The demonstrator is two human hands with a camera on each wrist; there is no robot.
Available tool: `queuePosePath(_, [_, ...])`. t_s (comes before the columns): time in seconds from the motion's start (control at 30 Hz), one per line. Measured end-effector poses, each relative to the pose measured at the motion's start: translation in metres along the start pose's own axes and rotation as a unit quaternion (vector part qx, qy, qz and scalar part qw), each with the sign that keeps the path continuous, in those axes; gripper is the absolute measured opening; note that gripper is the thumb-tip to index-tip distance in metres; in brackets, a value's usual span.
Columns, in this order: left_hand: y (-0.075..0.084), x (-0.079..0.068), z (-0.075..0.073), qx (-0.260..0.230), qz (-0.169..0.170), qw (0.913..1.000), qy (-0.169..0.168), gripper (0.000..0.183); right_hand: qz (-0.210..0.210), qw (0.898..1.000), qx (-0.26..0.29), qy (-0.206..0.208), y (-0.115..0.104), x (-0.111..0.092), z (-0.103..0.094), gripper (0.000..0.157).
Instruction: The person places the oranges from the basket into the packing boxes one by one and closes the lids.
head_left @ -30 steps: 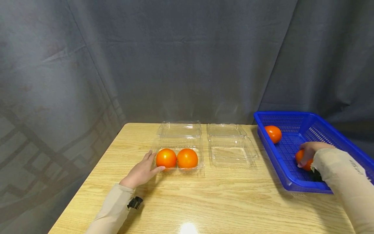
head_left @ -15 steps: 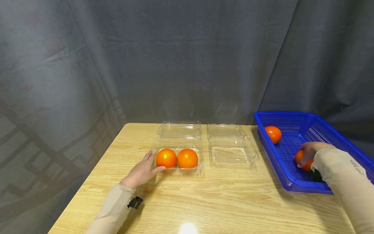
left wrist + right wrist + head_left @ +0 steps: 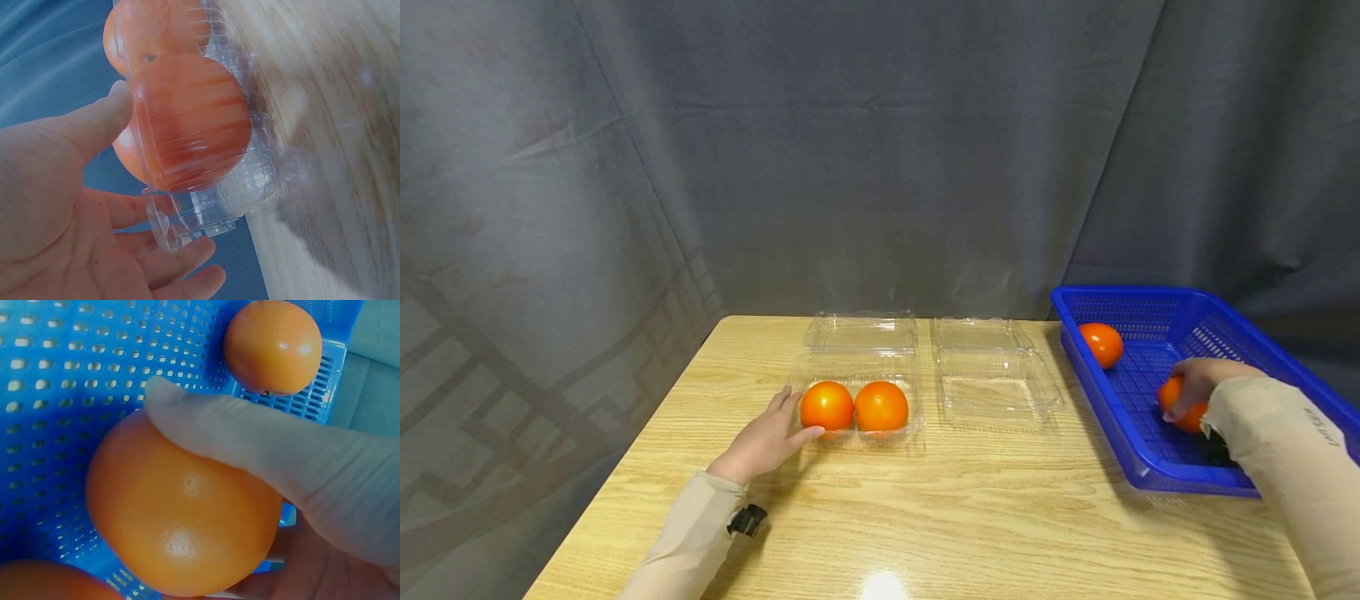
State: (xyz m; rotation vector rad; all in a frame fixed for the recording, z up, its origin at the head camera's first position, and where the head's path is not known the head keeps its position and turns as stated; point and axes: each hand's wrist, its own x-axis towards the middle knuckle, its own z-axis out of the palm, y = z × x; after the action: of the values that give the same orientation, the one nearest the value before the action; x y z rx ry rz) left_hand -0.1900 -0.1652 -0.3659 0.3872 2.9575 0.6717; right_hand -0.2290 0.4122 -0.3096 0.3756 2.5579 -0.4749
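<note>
My left hand (image 3: 765,437) touches the left end of a clear plastic clamshell box (image 3: 859,437), its thumb at the near wall and its fingers spread beside the end. Inside that box two oranges, a left one (image 3: 827,406) and a right one (image 3: 882,407), sit side by side under no lid; the lid (image 3: 861,332) is folded back. My right hand (image 3: 1210,380) reaches into a blue plastic basket (image 3: 1150,475) and grips an orange (image 3: 184,506), thumb across its top and fingers partly hidden beneath.
Another orange (image 3: 1102,344) lies at the basket's left wall. In the right wrist view, part of a further orange (image 3: 53,582) shows at the lower left. A second clear clamshell (image 3: 988,396) stands open between box and basket. A grey curtain (image 3: 880,167) hangs behind the wooden table (image 3: 970,517).
My right hand shifts very slightly to the right, still gripping the orange in the basket. The left hand and both plastic boxes stay where they were.
</note>
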Motion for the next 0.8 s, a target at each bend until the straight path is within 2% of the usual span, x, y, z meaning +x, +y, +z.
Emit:
queuePosePath(0.37, [0.000,0.000,0.000,-0.004,-0.002,1.0000,-0.001,0.076,-0.032,0.999,-0.033,0.004,0.001,-0.005,-0.005,0.110])
queuePosePath(0.7, [0.000,0.000,0.000,-0.002,-0.001,1.0000,-0.001,0.076,-0.028,1.000,0.006,-0.010,-0.003,-0.009,-0.012,0.119])
queuePosePath(0.8, [0.000,0.000,0.000,-0.002,-0.002,1.0000,-0.001,0.076,-0.038,0.999,-0.005,-0.009,-0.003,-0.008,-0.014,0.116])
